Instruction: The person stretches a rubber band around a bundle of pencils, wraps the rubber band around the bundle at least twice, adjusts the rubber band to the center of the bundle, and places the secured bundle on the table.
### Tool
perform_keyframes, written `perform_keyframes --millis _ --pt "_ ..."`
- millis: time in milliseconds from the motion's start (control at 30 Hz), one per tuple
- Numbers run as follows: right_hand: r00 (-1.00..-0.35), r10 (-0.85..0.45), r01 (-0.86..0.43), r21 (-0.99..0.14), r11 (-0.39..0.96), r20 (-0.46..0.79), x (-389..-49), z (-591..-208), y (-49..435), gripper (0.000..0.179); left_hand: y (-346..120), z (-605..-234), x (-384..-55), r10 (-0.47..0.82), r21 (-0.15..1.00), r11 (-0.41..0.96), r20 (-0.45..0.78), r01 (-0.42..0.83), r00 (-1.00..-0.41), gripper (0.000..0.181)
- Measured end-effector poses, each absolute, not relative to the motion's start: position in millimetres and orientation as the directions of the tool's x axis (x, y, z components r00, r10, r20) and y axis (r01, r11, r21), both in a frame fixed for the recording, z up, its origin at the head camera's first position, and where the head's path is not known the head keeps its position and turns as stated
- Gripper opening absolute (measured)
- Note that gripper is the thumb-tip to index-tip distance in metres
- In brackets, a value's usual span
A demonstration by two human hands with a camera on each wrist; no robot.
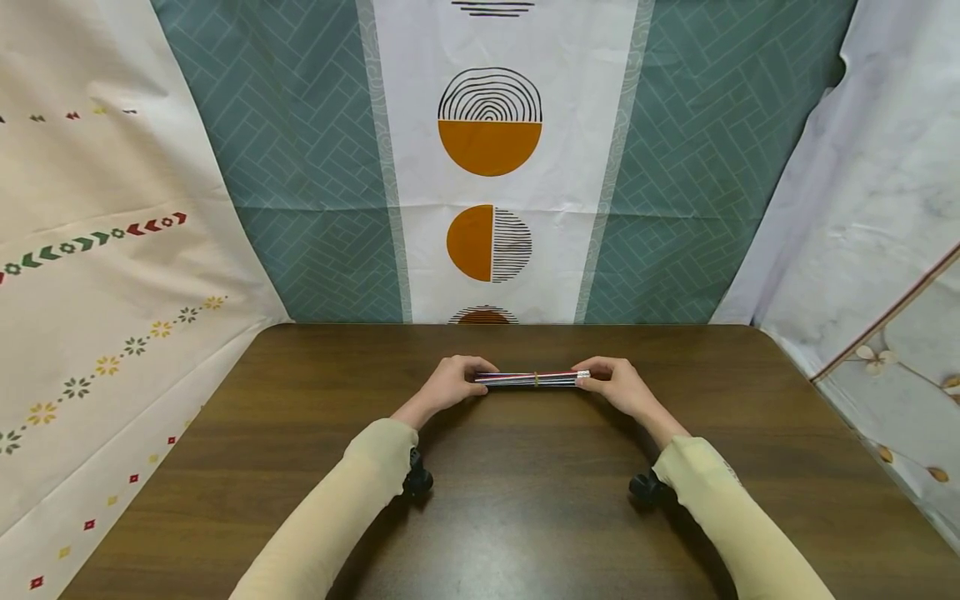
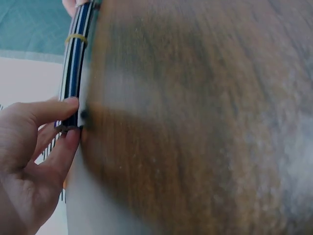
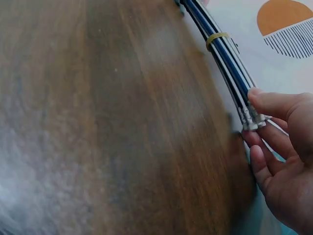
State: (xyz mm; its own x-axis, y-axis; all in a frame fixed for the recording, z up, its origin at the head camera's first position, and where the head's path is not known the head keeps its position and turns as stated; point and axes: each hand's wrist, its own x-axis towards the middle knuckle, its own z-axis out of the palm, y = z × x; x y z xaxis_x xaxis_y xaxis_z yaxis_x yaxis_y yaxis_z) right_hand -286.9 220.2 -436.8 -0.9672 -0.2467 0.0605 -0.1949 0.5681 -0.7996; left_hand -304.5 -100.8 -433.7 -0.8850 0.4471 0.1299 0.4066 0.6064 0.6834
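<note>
A bundle of striped pencils (image 1: pixel 517 380), dark blue, white and red, lies level between my two hands near the far side of the table. A yellow rubber band (image 3: pixel 216 39) circles its middle. My left hand (image 1: pixel 452 382) pinches the left end between thumb and fingers; in the left wrist view the thumb presses on the pencils (image 2: pixel 76 63). At the other end, my right hand (image 1: pixel 617 386) holds the bundle by its silver ferrules and pale eraser tips (image 3: pixel 253 123). Part of each end is hidden behind the fingers.
The brown wooden table (image 1: pixel 517 517) reaches to a patterned curtain (image 1: pixel 315 167) at the back. Cream cloth (image 1: pixel 90 250) hangs at the left and a pale marbled cloth (image 1: pixel 892 167) at the right. Dark wrist cameras (image 1: pixel 417 479) sit under both sleeves.
</note>
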Motion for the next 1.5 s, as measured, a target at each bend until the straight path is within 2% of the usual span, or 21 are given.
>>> perform_keyframes --millis 267,1500 --pt "-0.968 -0.247 -0.18 -0.794 0.58 0.039 -287.0 -438.8 223.4 0.026 -104.8 -434.4 -306.3 0.463 0.702 0.608 0.066 0.371 -0.884 0.029" --pt "-0.958 -0.288 -0.18 -0.797 0.576 0.009 -281.9 -433.2 221.0 0.033 -107.0 -435.0 -308.3 0.46 0.736 0.601 0.0 0.311 -0.888 0.029"
